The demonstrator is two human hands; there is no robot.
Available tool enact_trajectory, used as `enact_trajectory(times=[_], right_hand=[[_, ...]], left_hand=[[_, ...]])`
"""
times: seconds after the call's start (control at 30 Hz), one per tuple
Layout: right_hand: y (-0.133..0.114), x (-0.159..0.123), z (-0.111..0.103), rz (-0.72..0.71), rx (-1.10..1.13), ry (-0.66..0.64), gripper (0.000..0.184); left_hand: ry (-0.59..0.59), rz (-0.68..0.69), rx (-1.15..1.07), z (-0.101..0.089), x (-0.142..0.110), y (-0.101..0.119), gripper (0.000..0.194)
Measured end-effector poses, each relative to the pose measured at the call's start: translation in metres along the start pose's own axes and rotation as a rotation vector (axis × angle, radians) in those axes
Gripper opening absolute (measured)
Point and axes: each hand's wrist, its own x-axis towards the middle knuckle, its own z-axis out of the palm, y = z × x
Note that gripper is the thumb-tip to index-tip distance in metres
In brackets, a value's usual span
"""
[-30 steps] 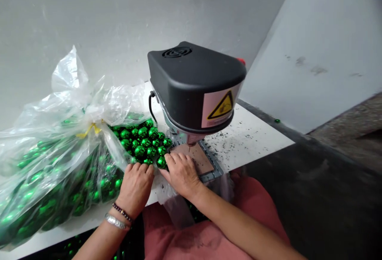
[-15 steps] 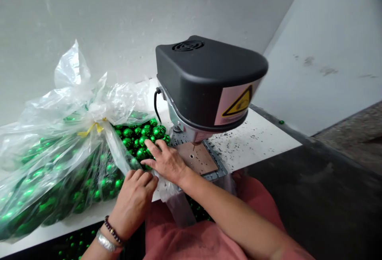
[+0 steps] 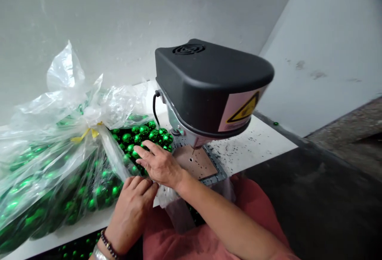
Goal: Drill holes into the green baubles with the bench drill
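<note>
Green baubles [image 3: 143,136]: a loose heap of shiny ones lies just left of the drill press [image 3: 209,85], with more inside the bag.
Right hand [image 3: 159,164]: open, fingers spread, hovering at the heap's near edge; no bauble shows in my grip.
Left hand [image 3: 131,212]: half curled on the plastic bag [image 3: 59,172], left of the drill press; I can't tell whether it pinches the film or only presses it, perhaps keeping the bag back from the heap.
Bag neck: gathered with a yellow tie [image 3: 85,134], apparently to keep the packed baubles in.
Under the bit: a tan pad [image 3: 195,162] set in a metal frame, likely to keep work located beneath the drill press.
Below: more baubles [image 3: 77,248] lie under the white surface [image 3: 253,148], left of the drill press.
</note>
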Motion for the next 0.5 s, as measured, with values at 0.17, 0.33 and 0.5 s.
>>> enact_trajectory(times=[0.17,0.33,0.5], right_hand=[[0.01,-0.044,-0.024,-0.087,0.007,0.149,0.034],[0.018,-0.076,-0.031,0.116,-0.122,0.113,0.034],[0.018,-0.076,-0.028,0.174,-0.191,0.01,0.042]], left_hand=[[0.053,-0.068,-0.012,-0.008,-0.001,-0.002,0.02],[0.074,-0.058,-0.01,-0.011,0.004,0.001,0.017],[-0.026,-0.077,0.074,-0.012,0.055,0.009,0.033]])
